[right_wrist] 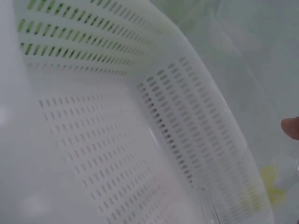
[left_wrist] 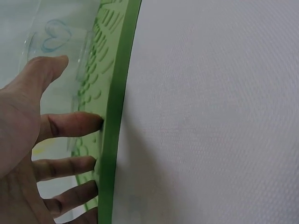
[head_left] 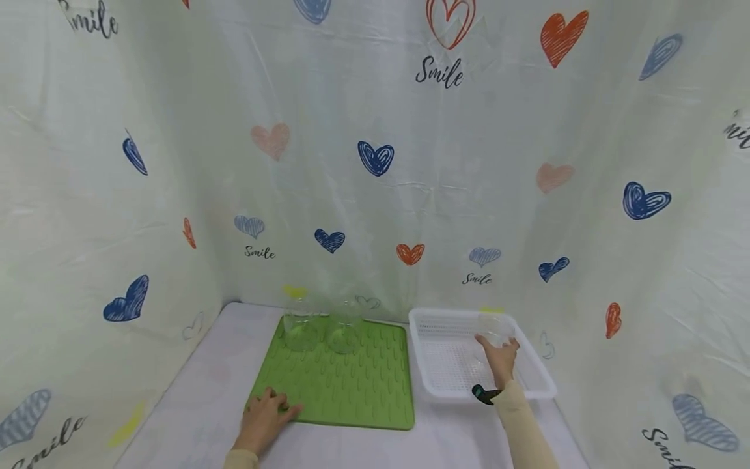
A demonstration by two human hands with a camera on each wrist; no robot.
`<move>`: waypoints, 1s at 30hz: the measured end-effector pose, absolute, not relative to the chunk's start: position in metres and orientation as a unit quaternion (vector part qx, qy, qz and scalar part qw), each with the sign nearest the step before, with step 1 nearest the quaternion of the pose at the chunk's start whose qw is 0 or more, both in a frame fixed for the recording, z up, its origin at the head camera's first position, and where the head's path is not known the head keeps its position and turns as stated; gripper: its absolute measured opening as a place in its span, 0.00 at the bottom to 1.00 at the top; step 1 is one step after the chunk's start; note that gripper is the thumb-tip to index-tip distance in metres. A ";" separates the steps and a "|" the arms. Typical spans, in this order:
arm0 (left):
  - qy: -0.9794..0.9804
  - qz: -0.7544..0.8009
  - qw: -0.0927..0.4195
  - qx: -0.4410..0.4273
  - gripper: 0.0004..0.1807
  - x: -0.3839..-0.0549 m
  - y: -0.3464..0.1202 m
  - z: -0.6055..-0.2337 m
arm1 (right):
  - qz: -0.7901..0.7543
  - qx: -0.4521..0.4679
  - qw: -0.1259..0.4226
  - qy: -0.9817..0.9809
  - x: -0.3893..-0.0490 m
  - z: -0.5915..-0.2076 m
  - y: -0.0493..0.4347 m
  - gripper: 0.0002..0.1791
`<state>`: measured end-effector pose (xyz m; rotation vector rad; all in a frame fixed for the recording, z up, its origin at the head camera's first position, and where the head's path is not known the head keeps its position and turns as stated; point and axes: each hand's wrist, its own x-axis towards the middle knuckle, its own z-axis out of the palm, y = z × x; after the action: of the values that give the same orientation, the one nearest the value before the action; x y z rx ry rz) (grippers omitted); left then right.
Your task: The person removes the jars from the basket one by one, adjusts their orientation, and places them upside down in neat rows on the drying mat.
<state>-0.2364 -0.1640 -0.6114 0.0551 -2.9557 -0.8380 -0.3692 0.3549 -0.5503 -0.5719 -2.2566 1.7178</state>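
Observation:
My left hand (head_left: 263,417) rests at the near left corner of a green drying mat (head_left: 363,391). In the left wrist view its fingers (left_wrist: 77,125) are spread, the tips right at the mat's edge. Two clear drinking glasses (head_left: 344,333) stand side by side toward the back of the mat. Over at the right, my right hand (head_left: 500,358) grips a clear glass (head_left: 497,324) above a white perforated basket (head_left: 430,391). Only a fingertip (right_wrist: 291,127) of that hand shows in the right wrist view. A see-through glass edge (right_wrist: 208,205) appears low in that view against the basket wall.
The mat and basket sit next to each other on a white-covered table (head_left: 199,391). A pale curtain (head_left: 375,202) printed with hearts hangs close behind the table and at both sides. On the right wrist is a dark band (head_left: 485,395).

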 end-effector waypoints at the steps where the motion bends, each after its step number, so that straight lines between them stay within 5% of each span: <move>1: -0.961 -0.273 0.035 0.018 0.23 -0.236 -0.164 -0.611 | 0.583 -0.188 0.124 -0.781 -0.366 -0.549 0.352 0.65; 9: -0.960 -0.279 0.034 0.015 0.20 -0.237 -0.165 -0.605 | 0.463 -0.113 0.159 -0.865 -0.342 -0.530 0.318 0.64; 23: -0.957 -0.291 -0.010 0.000 0.24 -0.254 -0.172 -0.589 | 0.232 0.093 0.309 -0.918 -0.296 -0.488 0.257 0.58; 30: -0.942 -0.329 0.047 -0.034 0.33 -0.271 -0.156 -0.565 | 0.119 0.176 0.367 -0.906 -0.284 -0.474 0.238 0.59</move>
<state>-0.2709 -0.1559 -0.5647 -0.1049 -2.8750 -1.0047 -0.2844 0.2384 -0.4739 0.4522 -2.3262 0.3055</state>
